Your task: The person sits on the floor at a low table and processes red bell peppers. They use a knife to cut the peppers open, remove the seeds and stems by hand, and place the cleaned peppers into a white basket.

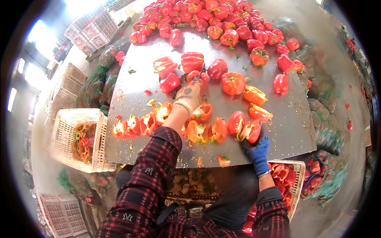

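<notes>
My left hand [188, 95], in a beige glove, reaches to the middle of the metal table [285, 125]. It is closed around a small knife [203, 69], whose dark blade and a bit of blue show at a red bell pepper [202, 78]. My right hand [258, 150], in a blue glove, grips a cut red bell pepper piece [251, 131] near the table's front edge. Another piece [236, 122] touches it. Cut bell pepper halves [198, 131] with pale cores line the front. Whole red peppers [233, 83] lie beyond my hands.
A big heap of red bell peppers [208, 15] covers the table's far end. White plastic crates with cut peppers stand at the left [98, 142] and lower right [297, 184]. Mesh sacks [324, 125] flank the table. Seeds and scraps [223, 160] are scattered on it.
</notes>
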### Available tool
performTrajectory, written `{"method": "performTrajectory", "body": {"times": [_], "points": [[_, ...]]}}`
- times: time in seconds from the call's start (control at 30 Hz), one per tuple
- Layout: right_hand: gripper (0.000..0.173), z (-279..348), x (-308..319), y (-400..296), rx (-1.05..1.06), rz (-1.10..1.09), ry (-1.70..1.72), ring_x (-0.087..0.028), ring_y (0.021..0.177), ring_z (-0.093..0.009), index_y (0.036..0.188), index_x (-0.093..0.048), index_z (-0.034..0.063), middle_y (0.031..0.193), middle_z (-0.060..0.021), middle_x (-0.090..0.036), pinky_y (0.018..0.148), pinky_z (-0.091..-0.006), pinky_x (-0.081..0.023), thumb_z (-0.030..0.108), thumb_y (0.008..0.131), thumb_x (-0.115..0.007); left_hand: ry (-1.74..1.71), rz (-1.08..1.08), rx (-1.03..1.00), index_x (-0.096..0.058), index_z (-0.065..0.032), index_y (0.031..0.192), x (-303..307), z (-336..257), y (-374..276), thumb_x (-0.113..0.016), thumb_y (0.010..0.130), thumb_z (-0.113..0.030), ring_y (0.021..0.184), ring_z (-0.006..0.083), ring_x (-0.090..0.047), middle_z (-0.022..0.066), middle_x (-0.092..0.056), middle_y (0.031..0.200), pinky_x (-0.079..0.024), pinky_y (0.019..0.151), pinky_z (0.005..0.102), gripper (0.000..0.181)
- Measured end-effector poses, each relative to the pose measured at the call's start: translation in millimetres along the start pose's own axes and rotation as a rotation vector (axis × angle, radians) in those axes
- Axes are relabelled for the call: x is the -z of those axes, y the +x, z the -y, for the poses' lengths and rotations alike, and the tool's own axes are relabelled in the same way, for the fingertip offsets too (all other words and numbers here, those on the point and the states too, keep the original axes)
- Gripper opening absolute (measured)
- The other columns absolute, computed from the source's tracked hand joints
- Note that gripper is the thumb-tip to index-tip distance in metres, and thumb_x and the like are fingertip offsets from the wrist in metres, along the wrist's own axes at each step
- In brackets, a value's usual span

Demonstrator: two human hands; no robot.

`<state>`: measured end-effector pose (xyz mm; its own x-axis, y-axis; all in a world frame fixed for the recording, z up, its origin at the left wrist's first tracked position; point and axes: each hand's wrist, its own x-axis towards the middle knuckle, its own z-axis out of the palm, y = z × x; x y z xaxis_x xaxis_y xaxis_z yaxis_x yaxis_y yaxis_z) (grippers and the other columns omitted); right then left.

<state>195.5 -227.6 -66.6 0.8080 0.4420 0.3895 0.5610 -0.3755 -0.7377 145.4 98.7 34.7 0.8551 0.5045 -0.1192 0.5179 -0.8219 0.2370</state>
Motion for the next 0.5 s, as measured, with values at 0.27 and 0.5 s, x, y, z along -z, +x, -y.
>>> {"method": "performTrajectory", "body": {"times": [0.27,0.5], "points": [[0.084,-5.6,-4.6,3.8,0.038,0.001,-0.021,-0.064,0.102,-0.034,0.133,-0.048,0.0020,0.115,-0.0175,-0.063,0.091,-0.0414,-0.049,0.036,0.065,-0.084,0.190,-0.065,-0.043,-0.048,-0.0014,0.129,-7.2,-4.7,-3.5,-0.048,0.094,-0.015,0.089,0.0404,-0.065,0.0209,-0.067,0.097,-0.052,0.076,0.0470,0.038],[0.098,-12.1,-6.0,3.8,0.089,-0.032,-0.026,-0.060,0.102,-0.038,0.144,-0.035,0.0025,0.117,-0.0189,-0.060,0.088,-0.0456,-0.048,0.040,0.066,-0.080,0.078,-0.197,-0.068,-0.049,-0.0027,0.130,32.5,3.2,-24.9,-0.053,0.086,-0.009,0.088,0.0378,-0.067,0.0218,-0.068,0.096,-0.053,0.076,0.0455,0.045]]}}
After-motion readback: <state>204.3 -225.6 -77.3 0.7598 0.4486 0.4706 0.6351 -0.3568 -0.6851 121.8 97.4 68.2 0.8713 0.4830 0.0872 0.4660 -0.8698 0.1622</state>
